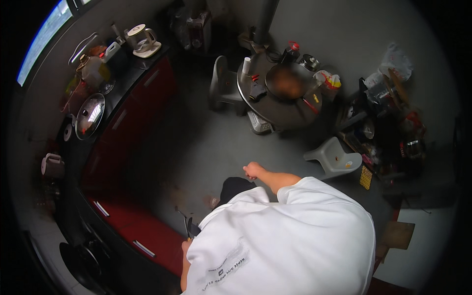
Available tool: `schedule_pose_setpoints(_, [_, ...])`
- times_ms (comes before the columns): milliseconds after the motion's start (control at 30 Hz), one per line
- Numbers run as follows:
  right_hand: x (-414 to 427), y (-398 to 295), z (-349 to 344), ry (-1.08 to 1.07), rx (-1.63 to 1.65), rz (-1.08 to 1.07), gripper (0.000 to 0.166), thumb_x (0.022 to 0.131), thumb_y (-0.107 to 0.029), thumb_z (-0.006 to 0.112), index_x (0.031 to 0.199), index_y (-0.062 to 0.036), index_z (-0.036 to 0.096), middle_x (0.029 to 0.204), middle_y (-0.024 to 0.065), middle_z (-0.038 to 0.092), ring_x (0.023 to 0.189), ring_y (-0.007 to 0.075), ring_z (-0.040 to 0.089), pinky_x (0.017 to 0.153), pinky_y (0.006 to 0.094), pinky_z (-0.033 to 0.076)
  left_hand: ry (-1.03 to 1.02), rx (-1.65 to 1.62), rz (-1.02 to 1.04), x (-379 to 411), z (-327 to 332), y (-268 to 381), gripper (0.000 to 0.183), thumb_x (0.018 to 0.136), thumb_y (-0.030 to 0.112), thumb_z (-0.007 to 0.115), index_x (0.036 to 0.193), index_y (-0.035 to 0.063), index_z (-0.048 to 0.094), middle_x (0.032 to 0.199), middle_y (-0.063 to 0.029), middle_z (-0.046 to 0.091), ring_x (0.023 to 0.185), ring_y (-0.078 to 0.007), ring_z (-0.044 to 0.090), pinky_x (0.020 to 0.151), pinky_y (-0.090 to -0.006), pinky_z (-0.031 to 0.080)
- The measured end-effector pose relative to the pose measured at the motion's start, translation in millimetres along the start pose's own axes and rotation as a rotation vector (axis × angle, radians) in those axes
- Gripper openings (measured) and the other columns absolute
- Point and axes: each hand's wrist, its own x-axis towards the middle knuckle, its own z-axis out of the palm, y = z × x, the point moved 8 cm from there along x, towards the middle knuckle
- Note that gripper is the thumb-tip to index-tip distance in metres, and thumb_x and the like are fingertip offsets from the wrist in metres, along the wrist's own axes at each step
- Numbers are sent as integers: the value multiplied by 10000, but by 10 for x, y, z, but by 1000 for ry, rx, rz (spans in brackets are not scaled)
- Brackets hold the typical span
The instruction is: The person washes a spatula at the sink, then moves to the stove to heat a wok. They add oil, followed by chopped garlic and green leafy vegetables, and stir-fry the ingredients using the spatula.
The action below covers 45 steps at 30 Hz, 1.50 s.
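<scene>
My left hand (pixel 186 246) is low at the left of my body, partly hidden by the white shirt. It grips dark long-handled utensils (pixel 188 225) that stick up from the fist; their exact kind is unclear. My right hand (pixel 254 170) reaches forward over the grey floor, its fingers curled, with nothing visible in it. Ahead stands a round dark table (pixel 258 105). On it sits a pan (pixel 285 83) of blurred orange-brown contents, its red handle (pixel 310 106) pointing towards me. Beside the pan lie a grey-and-black cloth-like item (pixel 257 90) and red peppers (pixel 254 77).
Grey plastic chairs stand behind the table (pixel 223 83) and to the right (pixel 337 158). Red cabinets (pixel 129 121) line the left under a dark counter, bearing a glass lid (pixel 90 116) and an electric kettle (pixel 142 40). A cluttered shelf (pixel 363 121) is at right.
</scene>
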Motion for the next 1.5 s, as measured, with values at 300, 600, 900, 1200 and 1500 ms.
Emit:
schedule_pose_setpoints(300, [1066, -1785, 610, -135, -429, -149, 388, 844, -153, 613, 1215, -69, 687, 826, 172, 710, 642, 280, 702, 576, 394, 576, 210, -543, -178, 706, -1587, 355, 348, 950, 300, 638, 797, -13, 639, 645, -117, 623, 558, -254, 617, 549, -452, 478])
schedule_pose_setpoints(600, [1190, -5145, 2044, -465, -747, -610, 407, 1037, -305, 584, 817, 24, 682, 674, 93, 657, 534, 181, 607, 520, 333, 483, -119, -655, -758, 49, -1765, 279, 469, 927, 422, 638, 1045, -22, 735, 941, -202, 745, 749, -329, 736, 713, -436, 590])
schedule_pose_setpoints(900, [-1093, -7353, 4694, -880, -942, -1624, 199, 929, -171, 636, 1025, 3, 627, 922, 242, 683, 851, 426, 672, 734, 451, 530, 103, -1591, -1278, -1022, -439, 1111, 389, 979, 391, 570, 780, 65, 644, 695, -96, 594, 529, -227, 554, 449, -421, 436])
schedule_pose_setpoints(1200, [-3696, -6152, 6627, -1651, -814, -942, 233, 963, -254, 670, 1030, -31, 665, 796, 54, 672, 710, 169, 663, 625, 299, 534, 300, -1930, -1262, -870, 596, 1723, 307, 986, 355, 561, 839, 92, 624, 681, -92, 555, 517, -227, 501, 440, -423, 361])
schedule_pose_setpoints(1500, [-4225, -6509, 7422, -576, -1715, -2183, 250, 896, -255, 611, 939, -90, 794, 939, 140, 768, 885, 303, 756, 773, 401, 600, 511, -1627, -1174, -486, 833, 1111, 292, 998, 349, 520, 900, 91, 614, 676, -96, 547, 520, -243, 493, 449, -459, 338])
